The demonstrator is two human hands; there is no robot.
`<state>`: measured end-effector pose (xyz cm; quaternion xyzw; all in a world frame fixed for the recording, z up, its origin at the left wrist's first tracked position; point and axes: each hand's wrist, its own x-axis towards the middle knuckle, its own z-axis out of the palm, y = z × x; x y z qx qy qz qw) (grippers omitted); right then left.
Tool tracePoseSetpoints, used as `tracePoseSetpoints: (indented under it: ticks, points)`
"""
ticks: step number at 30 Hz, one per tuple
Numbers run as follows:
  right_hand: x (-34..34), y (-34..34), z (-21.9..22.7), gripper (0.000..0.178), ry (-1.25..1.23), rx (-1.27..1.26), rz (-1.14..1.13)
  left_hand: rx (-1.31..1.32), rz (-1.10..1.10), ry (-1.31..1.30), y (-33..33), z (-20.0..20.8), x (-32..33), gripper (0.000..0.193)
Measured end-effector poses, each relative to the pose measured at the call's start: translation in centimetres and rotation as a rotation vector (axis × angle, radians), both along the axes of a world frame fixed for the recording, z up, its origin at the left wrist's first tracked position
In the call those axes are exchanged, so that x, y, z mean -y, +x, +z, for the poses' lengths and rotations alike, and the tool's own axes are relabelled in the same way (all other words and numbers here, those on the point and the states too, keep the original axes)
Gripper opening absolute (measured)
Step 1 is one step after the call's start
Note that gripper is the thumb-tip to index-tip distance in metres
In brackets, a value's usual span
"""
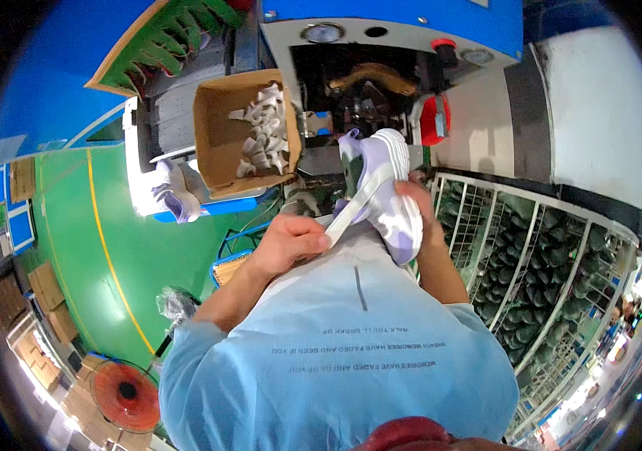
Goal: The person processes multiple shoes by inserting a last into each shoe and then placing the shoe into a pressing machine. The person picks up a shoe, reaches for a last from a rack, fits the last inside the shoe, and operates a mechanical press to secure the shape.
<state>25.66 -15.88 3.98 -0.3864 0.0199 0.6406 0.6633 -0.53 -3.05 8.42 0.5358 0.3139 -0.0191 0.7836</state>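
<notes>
My right hand (420,203) grips a lavender and white sneaker (382,169) along its side, close in front of my body. The sneaker stands with its toe toward me and its thick white sole turned to the right. A flat white strip (357,209) runs slantwise across its upper. My left hand (291,240) pinches the lower end of that strip between thumb and fingers, off to the left of the shoe. Where the strip's other end meets the shoe is hard to make out.
Ahead is a blue machine (396,11) with gauges and a red button (444,46). A cardboard box (216,143) of white pieces stands left, beside another lavender sneaker (174,192). A wire rack (486,218) with many dark pieces is at right. An orange fan (125,392) stands lower left.
</notes>
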Motion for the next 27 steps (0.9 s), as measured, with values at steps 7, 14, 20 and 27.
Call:
tracePoseSetpoints:
  ticks: [7,14,20,27]
  points:
    - [1.5,3.0,-0.3,0.099,0.026,0.579,0.374,-0.043,0.359,-0.522,8.4,-6.3,0.5,0.038]
    - [0.6,3.2,-0.7,0.092,-0.131,0.619,0.113,0.107,0.453,-0.082,9.4,-8.7,1.8,0.035]
    - [-5.1,4.1,0.5,0.085,-0.206,0.684,-0.124,0.124,0.328,-0.058,9.9,-8.5,-0.1,0.029]
    - [-11.4,3.7,-0.6,0.098,-0.755,1.895,0.599,0.218,0.619,-0.712,16.0,-20.3,-0.2,0.021]
